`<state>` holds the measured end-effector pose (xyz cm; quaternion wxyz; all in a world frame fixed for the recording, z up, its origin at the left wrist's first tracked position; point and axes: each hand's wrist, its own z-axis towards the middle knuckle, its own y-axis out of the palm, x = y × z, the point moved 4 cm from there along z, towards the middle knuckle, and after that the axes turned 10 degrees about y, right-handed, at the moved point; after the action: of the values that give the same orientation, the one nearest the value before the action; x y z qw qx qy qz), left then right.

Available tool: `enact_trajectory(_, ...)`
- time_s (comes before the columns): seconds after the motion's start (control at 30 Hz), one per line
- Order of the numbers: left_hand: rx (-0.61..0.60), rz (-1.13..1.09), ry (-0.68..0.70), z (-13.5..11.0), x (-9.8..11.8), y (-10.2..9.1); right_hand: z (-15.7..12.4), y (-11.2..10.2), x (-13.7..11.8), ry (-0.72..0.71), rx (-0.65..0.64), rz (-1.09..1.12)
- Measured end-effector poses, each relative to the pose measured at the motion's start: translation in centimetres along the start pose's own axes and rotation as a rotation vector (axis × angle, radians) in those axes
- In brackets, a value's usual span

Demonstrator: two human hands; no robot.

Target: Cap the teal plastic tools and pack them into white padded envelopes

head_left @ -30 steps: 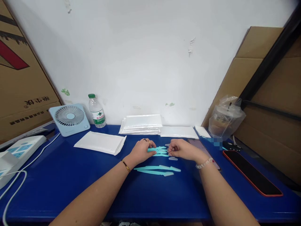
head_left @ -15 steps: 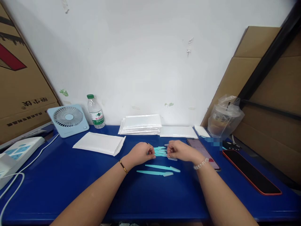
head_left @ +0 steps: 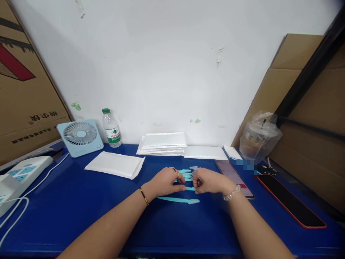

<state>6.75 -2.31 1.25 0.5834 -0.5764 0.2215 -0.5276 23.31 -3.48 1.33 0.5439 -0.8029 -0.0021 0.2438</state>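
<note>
Between my two hands lies a turquoise eyebrow razor [head_left: 190, 188], most of it covered by fingers. My left hand [head_left: 167, 182] is closed on its handle end, thumb lowest. At the other end my right hand [head_left: 208, 181] pinches the same razor with curled fingers. Nearer to me a second eyebrow razor [head_left: 178, 199] lies flat on the blue table, its pale blade end to the right. Behind my fingers several more turquoise razors [head_left: 186, 174] lie in a loose bunch, partly hidden.
White padded mailers [head_left: 164, 140] are stacked by the wall; another mailer [head_left: 114, 164] lies at left. A fan [head_left: 81, 138], water bottle [head_left: 111, 129] and power strip [head_left: 32, 169] stand left. Right are a phone [head_left: 237, 178], an orange-edged phone [head_left: 291, 201] and a bagged drink cup [head_left: 257, 138].
Both hands have come from the bunch slightly toward me, onto the farther of the two front razors. That razor is now between them; the nearer one stays in place.
</note>
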Motion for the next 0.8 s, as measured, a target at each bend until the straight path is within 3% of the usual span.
enact_trajectory(0.17, 0.016, 0.055, -0.117, 0.0, -0.9, 0.2, 0.3, -0.9, 0.4, -0.049, 0.174, 0.084)
enact_trajectory(0.4, 0.174, 0.102, -0.184, -0.5, -1.6, -1.4, -0.2, -2.5, 2.3, 0.083, 0.306, 0.195)
enact_trajectory(0.47, 0.160, 0.078, -0.162, -0.6, -0.9, -1.7, -0.6, -2.2, 1.3, 0.007, 0.230, 0.180)
enact_trajectory(0.57, -0.043, 0.001, -0.085, -0.9, 0.4, -0.9, -0.9, -0.7, -0.8, -0.075, 0.010, 0.087)
enact_trajectory(0.63, -0.160, -0.029, -0.052, -1.1, 0.9, -0.2, -0.8, 0.2, -1.7, -0.052, -0.058, 0.017)
enact_trajectory(0.7, -0.196, -0.029, -0.042, -1.2, 1.1, 0.2, -0.6, 0.6, -2.1, -0.036, -0.050, -0.009)
enact_trajectory(0.8, -0.116, 0.006, -0.072, -1.1, 0.7, -0.3, -0.5, 0.1, -2.1, -0.054, 0.053, 0.065)
